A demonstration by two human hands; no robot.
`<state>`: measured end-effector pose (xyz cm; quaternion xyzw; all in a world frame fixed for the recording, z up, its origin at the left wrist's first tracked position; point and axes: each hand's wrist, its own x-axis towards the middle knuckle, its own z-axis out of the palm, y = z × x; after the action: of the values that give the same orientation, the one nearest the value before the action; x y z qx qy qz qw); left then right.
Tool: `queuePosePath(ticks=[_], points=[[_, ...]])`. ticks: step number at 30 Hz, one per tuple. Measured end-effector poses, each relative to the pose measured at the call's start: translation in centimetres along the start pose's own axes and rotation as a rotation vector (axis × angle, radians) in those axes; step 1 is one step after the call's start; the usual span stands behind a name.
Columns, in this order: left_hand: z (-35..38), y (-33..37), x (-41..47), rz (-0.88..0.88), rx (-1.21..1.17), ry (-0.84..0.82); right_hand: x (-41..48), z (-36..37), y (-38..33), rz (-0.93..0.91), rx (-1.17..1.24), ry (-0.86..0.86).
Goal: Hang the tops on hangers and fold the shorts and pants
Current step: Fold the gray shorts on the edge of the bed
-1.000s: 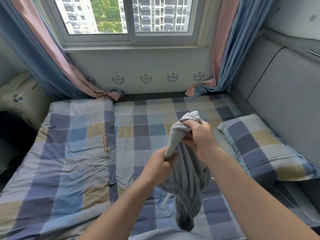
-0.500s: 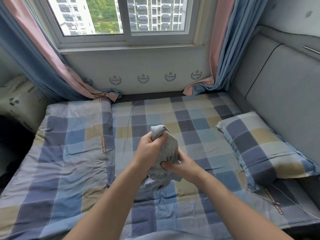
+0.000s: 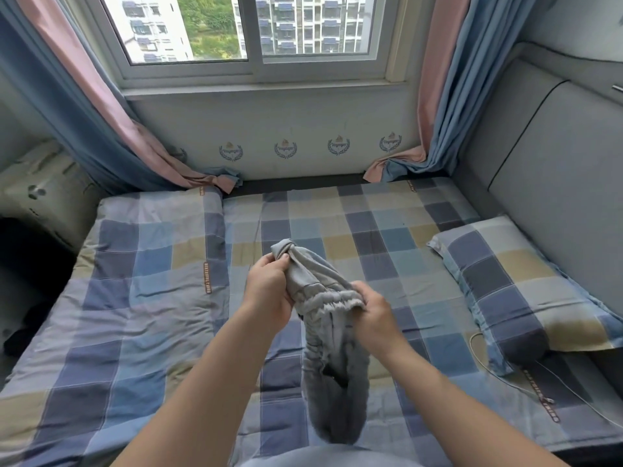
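Both hands hold a grey garment (image 3: 332, 365) up over the bed (image 3: 387, 230), in the centre of the frame.

The left grip (image 3: 269, 291) is closed round a bunched end of the cloth, which pokes out above the fist. Just right of it and a little lower, the right grip (image 3: 374, 318) pinches the gathered elastic waistband (image 3: 337, 299) between thumb and fingers. The rest of the garment hangs in loose folds towards the bottom centre of the frame; whether it is shorts or pants cannot be told. A checked pillow (image 3: 505, 284) lies at the right edge by the grey headboard (image 3: 556, 180), with a thin white cable (image 3: 485, 362) on the sheet below it. A folded checked quilt (image 3: 135, 281) covers the left side, under the window (image 3: 253, 28) and the pink-and-blue curtains (image 3: 84, 96).
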<state>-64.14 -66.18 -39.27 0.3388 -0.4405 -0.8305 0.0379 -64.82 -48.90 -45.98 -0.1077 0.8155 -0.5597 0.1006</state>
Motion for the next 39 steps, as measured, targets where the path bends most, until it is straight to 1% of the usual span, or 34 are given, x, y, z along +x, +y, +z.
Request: queuePosePath(ticks=[2, 4, 5, 6, 7, 8, 9, 10, 11, 12, 13, 15, 17, 20, 22, 24, 26, 28, 30, 32, 34, 35, 36, 37, 38, 39], points=[[-0.8, -0.2, 0.5, 0.027, 0.057, 0.026, 0.8, -1.5, -1.1, -0.002, -0.002, 0.061], [-1.3, -0.5, 0.5, 0.128, 0.280, -0.023, 1.8, -2.8, -2.3, 0.005, -0.035, 0.080], [-1.5, -0.6, 0.4, 0.193, 0.427, -0.090, 2.3, -3.3, -2.9, 0.019, -0.063, 0.052], [-1.7, -0.7, 0.3, 0.243, 0.569, -0.194, 2.8, -3.6, -3.5, 0.038, -0.091, 0.013], [-1.8, -0.8, 0.2, 0.252, 0.700, -0.330, 3.3, -3.9, -4.2, 0.050, -0.114, -0.020], [-1.7, -1.0, 0.0, 0.217, 0.813, -0.472, 3.6, -4.0, -4.8, 0.052, -0.131, -0.036], [-1.5, -1.4, -0.2, 0.165, 0.892, -0.593, 3.8, -4.1, -5.4, 0.044, -0.139, -0.040], [-1.2, -2.0, -0.5, 0.136, 0.934, -0.668, 4.0, -4.1, -6.1, 0.029, -0.141, -0.043], [-0.8, -2.8, -0.8, 0.161, 0.946, -0.694, 4.1, -4.1, -6.7, 0.013, -0.142, -0.054], [-0.3, -3.8, -1.0, 0.240, 0.955, -0.673, 4.2, -4.1, -7.3, -0.003, -0.144, -0.076], [0.2, -4.7, -1.2, 0.347, 0.971, -0.613, 4.2, -4.1, -7.8, -0.017, -0.145, -0.104], [0.7, -5.6, -1.2, 0.523, 1.024, -0.441, 4.3, -4.5, -8.4, -0.046, -0.150, -0.150], [0.4, -5.6, -0.4, 0.582, 1.086, -0.320, 4.5, -5.1, -8.1, -0.086, -0.238, -0.162], [-1.0, -4.8, 1.2, 0.568, 1.204, -0.240, 5.2, -6.1, -5.9, -0.081, -0.526, -0.161], [-2.2, -4.3, 2.5, 0.552, 1.281, -0.176, 5.7, -6.6, -3.4, -0.009, -0.701, -0.169], [-3.6, -4.2, 4.0, 0.516, 1.371, -0.075, 5.9, -6.9, -0.4, 0.094, -0.839, -0.152], [-5.2, -4.4, 5.5, 0.434, 1.442, 0.028, 5.5, -7.1, 2.8, 0.171, -0.974, -0.076], [-7.0, -4.8, 6.5, 0.342, 1.481, 0.096, 4.8, -7.2, 6.1, 0.266, -0.987, 0.023], [-9.1, -5.2, 7.2, 0.254, 1.481, 0.162, 3.9, -7.7, 9.2, 0.420, -0.880, 0.111], [-11.4, -5.1, 7.6, 0.172, 1.471, 0.238, 3.0, -8.4, 11.5, 0.565, -0.714, 0.225], [-13.9, -4.8, 7.7, 0.105, 1.469, 0.312, 2.1, -9.1, 13.0, 0.665, -0.496, 0.405], [-15.0, -4.7, 7.6, 0.068, 1.465, 0.344, 1.9, -9.4, 13.4, 0.718, -0.337, 0.517], [-15.9, -4.5, 7.5, 0.028, 1.462, 0.368, 1.8, -9.7, 13.6, 0.795, -0.112, 0.615], [-16.6, -4.4, 7.3, -0.011, 1.471, 0.383, 1.9, -9.9, 13.4, 0.876, 0.137, 0.667], [-17.0, -4.4, 7.1, -0.049, 1.490, 0.393, 2.0, -10.0, 13.3, 0.940, 0.357, 0.682], [-17.3, -4.5, 7.0, -0.075, 1.503, 0.400, 2.2, -10.2, 12.9, 0.968, 0.493, 0.678]])
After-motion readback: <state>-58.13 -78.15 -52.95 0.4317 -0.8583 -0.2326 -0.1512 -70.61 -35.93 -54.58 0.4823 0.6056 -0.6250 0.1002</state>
